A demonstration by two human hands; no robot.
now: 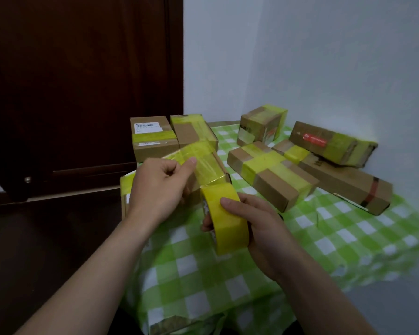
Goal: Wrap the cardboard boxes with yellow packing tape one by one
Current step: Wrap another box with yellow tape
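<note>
From the head camera: gripping the half-wrapped box (214, 169) in the left hand (160, 187), thumb laid on the fresh tape strip (203, 153), seemingly to pin it against lifting. Clutching the yellow tape roll (228, 223) in the right hand (259, 228), just beside the box, likely to keep the strip short and taut. Working with both hands close together over the checked tablecloth (348, 226). Beyond, banded boxes (271, 175) parked near the wall (300, 68), probably for elbow room.
</note>
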